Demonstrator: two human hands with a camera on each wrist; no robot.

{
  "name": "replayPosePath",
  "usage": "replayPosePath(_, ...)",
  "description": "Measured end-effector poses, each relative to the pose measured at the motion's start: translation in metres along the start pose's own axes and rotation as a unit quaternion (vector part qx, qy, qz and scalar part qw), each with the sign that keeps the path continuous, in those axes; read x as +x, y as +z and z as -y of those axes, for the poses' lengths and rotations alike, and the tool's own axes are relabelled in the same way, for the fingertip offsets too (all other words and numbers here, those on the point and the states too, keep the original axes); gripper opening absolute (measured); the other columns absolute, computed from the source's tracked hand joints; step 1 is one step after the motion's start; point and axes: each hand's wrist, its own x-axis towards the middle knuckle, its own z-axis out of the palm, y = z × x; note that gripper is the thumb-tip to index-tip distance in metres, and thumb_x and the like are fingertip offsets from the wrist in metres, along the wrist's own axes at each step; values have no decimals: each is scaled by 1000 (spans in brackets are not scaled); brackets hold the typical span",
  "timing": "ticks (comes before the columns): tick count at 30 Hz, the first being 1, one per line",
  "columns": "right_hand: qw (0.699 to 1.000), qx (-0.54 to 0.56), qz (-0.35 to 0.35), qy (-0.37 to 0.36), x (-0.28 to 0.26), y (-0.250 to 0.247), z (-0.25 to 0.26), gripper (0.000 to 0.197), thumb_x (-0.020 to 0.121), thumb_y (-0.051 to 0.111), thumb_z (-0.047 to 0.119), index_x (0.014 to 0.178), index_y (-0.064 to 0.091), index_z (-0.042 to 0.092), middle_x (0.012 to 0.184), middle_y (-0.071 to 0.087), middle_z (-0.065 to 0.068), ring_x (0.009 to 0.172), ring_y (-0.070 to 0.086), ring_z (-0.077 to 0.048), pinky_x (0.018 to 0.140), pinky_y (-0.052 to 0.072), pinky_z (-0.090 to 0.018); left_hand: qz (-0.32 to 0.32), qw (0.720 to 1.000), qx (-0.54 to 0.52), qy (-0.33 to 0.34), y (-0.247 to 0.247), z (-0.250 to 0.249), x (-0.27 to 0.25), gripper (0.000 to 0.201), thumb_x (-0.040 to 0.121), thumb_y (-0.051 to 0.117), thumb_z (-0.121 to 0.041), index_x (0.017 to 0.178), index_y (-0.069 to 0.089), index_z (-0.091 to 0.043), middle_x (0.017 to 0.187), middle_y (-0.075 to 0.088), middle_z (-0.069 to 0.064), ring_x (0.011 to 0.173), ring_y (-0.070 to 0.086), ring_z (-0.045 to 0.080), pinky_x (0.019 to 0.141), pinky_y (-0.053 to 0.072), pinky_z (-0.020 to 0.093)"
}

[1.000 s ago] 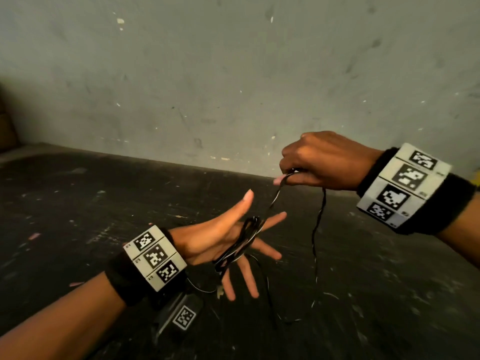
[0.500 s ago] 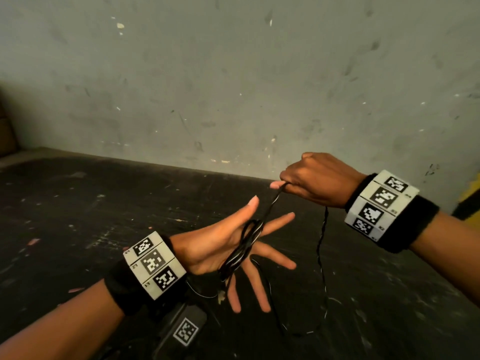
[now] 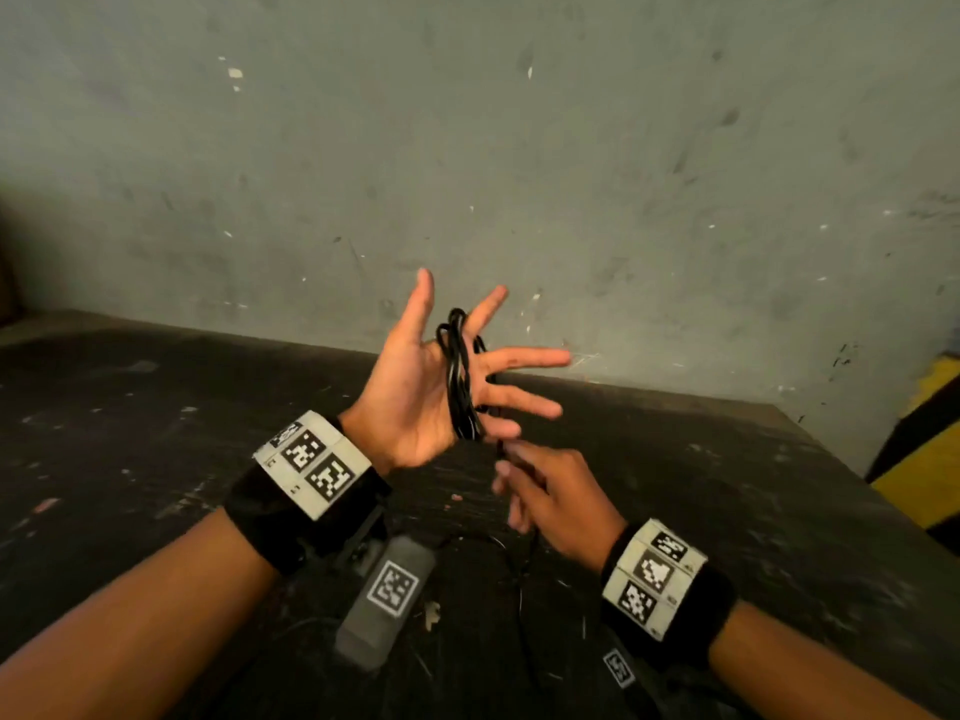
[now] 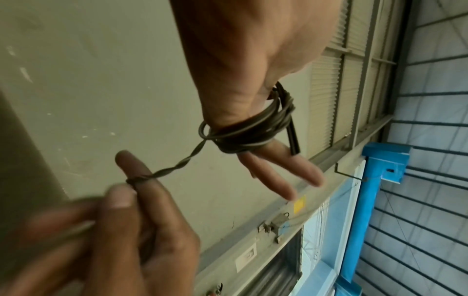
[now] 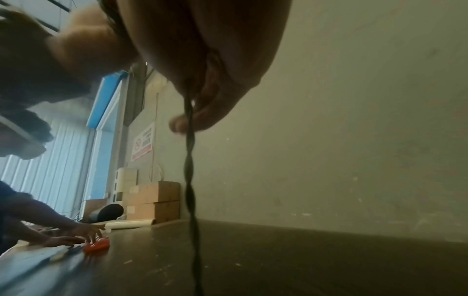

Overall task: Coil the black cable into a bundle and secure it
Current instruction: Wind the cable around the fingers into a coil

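The black cable (image 3: 458, 377) is wound in several loops round the four spread fingers of my left hand (image 3: 441, 376), which is raised palm-up with thumb and fingers straight. In the left wrist view the coil (image 4: 249, 131) circles the fingers' base, and a twisted strand runs down to my right hand (image 4: 126, 210). My right hand (image 3: 540, 491) sits just below the left hand and pinches that strand between thumb and forefinger. From the pinch the loose twisted cable (image 5: 190, 176) hangs down to the dark table (image 3: 156, 433).
A grey wall (image 3: 571, 174) stands close behind the table. A yellow-and-black striped edge (image 3: 924, 459) lies at the far right. In the right wrist view another person's hands (image 5: 76, 234) work at the table's far end near cardboard boxes (image 5: 152, 202).
My right hand has dropped from above the left hand's fingers to below them, carrying the strand round. My left hand has risen and tilted its fingers upward.
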Motion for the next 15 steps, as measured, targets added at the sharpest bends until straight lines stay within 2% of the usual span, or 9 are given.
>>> replayPosePath(1, 1000, 4, 2, 8, -3, 1, 2, 27, 97, 45, 14, 115, 57, 30, 68, 60, 4, 42, 55, -8, 43, 47, -21, -7, 1000, -10, 11, -4, -5, 0, 79, 75, 22, -79, 145, 17, -44, 134, 51, 29, 85, 70, 41, 49, 60, 38)
replayPosePath(3, 1000, -4, 15, 17, -11, -1, 2, 30, 98, 42, 18, 126, 51, 25, 60, 58, 5, 36, 50, -8, 41, 42, -17, -3, 998, -55, 25, -12, -14, -1, 80, 75, 27, -79, 146, 16, -42, 137, 47, 31, 88, 69, 44, 51, 60, 39)
replayPosePath(5, 1000, 9, 9, 27, -16, -6, -2, 26, 98, 42, 20, 121, 53, 25, 60, 57, 3, 38, 51, -8, 41, 43, -19, -13, 996, -84, 42, -16, -21, -4, 83, 76, 28, -79, 147, 14, -38, 137, 46, 31, 89, 68, 45, 50, 60, 40)
replayPosePath(8, 997, 47, -26, 52, -19, -11, -3, 22, 96, 45, 21, 111, 61, 22, 66, 57, 2, 45, 54, -11, 42, 45, -21, -48, 993, -64, 84, -14, -27, -6, 82, 78, 24, -78, 147, 15, -36, 136, 48, 29, 81, 71, 39, 45, 59, 34)
replayPosePath(10, 997, 48, -27, 52, -19, -12, -1, 22, 96, 46, 19, 107, 65, 18, 77, 55, 4, 56, 56, -10, 50, 49, -23, -64, 993, -33, 88, -12, -26, -5, 81, 77, 21, -79, 147, 17, -38, 134, 51, 28, 79, 72, 36, 44, 58, 31)
replayPosePath(12, 996, 48, 8, 68, -16, -12, -2, 24, 97, 43, 15, 108, 65, 12, 82, 54, 4, 66, 57, -8, 60, 51, -24, -66, 995, -11, 76, -10, -22, -1, 81, 76, 20, -81, 146, 17, -40, 134, 53, 27, 80, 72, 35, 44, 58, 31)
replayPosePath(13, 993, 65, 23, 91, -14, -12, -1, 26, 98, 41, 13, 109, 64, 9, 81, 53, 3, 66, 55, -6, 61, 50, -23, -66, 995, -5, 71, -9, -20, 1, 81, 75, 19, -81, 146, 17, -41, 133, 53, 26, 80, 72, 35, 44, 58, 31)
replayPosePath(15, 983, 115, 22, 142, -11, -11, 2, 26, 99, 37, 13, 109, 62, 10, 72, 49, 4, 55, 48, -1, 53, 42, -17, -64, 996, 1, 69, -7, -16, 4, 80, 75, 19, -81, 145, 17, -43, 131, 55, 26, 79, 73, 34, 45, 58, 31)
